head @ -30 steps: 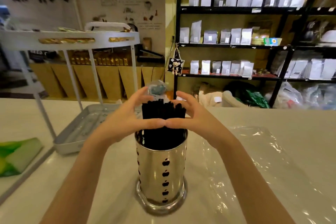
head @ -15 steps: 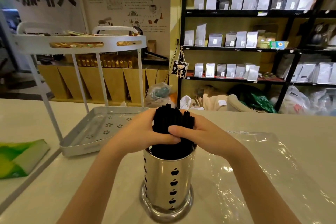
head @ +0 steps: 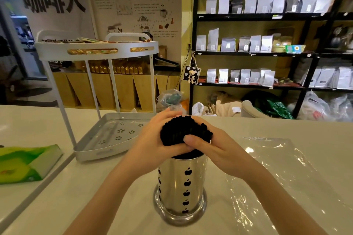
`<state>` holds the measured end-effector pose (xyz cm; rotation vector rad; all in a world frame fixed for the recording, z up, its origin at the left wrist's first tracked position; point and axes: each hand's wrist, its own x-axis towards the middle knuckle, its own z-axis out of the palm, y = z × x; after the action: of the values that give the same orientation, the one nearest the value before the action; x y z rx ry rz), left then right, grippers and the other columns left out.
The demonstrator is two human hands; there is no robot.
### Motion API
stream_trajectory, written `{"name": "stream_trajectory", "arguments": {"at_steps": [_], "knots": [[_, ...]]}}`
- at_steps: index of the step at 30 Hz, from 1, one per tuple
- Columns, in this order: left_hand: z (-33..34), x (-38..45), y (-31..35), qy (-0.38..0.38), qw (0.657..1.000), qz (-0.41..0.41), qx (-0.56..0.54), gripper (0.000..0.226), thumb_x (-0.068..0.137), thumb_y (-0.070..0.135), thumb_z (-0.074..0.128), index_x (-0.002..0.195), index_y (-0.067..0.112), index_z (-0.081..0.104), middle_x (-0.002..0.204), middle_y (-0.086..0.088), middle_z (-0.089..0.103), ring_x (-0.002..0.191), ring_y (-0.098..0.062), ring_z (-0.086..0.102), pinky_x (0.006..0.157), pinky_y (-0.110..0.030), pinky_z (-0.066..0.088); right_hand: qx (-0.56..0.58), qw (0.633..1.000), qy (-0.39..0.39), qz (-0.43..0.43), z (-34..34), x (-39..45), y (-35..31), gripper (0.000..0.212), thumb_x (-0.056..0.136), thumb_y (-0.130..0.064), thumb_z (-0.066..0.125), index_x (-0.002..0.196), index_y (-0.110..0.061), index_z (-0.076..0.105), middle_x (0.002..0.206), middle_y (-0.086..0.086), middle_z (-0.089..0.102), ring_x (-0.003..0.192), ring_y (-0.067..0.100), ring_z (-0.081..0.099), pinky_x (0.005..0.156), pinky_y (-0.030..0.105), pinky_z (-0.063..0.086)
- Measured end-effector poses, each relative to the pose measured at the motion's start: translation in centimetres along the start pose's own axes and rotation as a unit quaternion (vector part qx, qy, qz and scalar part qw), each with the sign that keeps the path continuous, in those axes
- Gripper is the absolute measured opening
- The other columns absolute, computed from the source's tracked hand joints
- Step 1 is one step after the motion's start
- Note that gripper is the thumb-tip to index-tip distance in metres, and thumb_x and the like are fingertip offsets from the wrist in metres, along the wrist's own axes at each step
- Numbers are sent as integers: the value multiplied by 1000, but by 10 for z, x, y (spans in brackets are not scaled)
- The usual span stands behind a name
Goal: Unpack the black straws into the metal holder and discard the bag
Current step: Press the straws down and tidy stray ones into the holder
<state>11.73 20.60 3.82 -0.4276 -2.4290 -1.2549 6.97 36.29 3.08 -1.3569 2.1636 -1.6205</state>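
Lying at the far left of the white table [head: 57, 196], a green and yellow packet [head: 24, 164] sits flat near the edge. Just right of it stands a white two-tier rack [head: 95, 51], its lower metal tray [head: 107, 139] punched with flower-shaped holes and its upper tier carrying flat wrapped items that are too small to identify.

Toward the middle, the left hand [head: 152, 143] curls around the left side of a tight bundle of black straws [head: 183, 131], fingers behind the bundle and thumb crossing the front; its grip is closed on the straws. The straws stand upright in the metal holder [head: 181, 187], a shiny cylinder with black apple-shaped cutouts and a flared base, which rests on the table in the centre foreground. The straw tops rise above the holder's rim and fan out slightly in a rounded clump.

The right hand [head: 215, 149] wraps the bundle from the right, thumb pressed against the front and meeting the left thumb; its grip is also closed on the straws.

Right of the holder, the clear plastic bag [head: 277, 173] lies flat and wrinkled on the table, apart from both hands. Behind the table, dark shelving [head: 257, 51] holds rows of pale pouches.
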Motion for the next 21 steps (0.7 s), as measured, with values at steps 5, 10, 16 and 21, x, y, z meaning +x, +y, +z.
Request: {"name": "stream_trajectory", "arguments": {"at_steps": [5, 10, 16, 21], "knots": [[-2, -12, 0, -35, 999, -23, 14, 59, 49, 56, 69, 101, 65, 43, 121, 35, 44, 124, 5, 35, 105, -43, 37, -46, 999, -22, -10, 0, -7, -12, 33, 79, -38, 59, 109, -50, 49, 108, -32, 58, 106, -10, 50, 84, 4, 41], [-4, -18, -1, -82, 996, -21, 29, 68, 46, 56, 71, 105, 68, 39, 111, 55, 37, 118, 24, 25, 101, -16, 31, -110, 994, 9, 12, -5, -13, -17, 65, 61, -45, 69, 118, -53, 37, 111, -34, 51, 105, -22, 41, 83, -3, 36], [-11, -21, -4, -54, 998, -24, 35, 76, 48, 54, 76, 115, 52, 40, 115, 32, 50, 107, 19, 42, 88, -9, 35, -189, 972, 113, -79, -11, -21, -21, 61, 64, -35, 80, 114, -48, 48, 113, -33, 54, 112, -13, 45, 91, -2, 30], [-8, -25, 3, 0, 997, 32, 66, 66, 55, 56, 67, 116, 50, 42, 115, 31, 54, 113, 9, 45, 90, -7, 38, -264, 938, 142, -171, -10, -22, -21, 26, 71, -38, 69, 96, -30, 67, 98, -23, 62, 103, 1, 56, 92, 29, 46]]}}
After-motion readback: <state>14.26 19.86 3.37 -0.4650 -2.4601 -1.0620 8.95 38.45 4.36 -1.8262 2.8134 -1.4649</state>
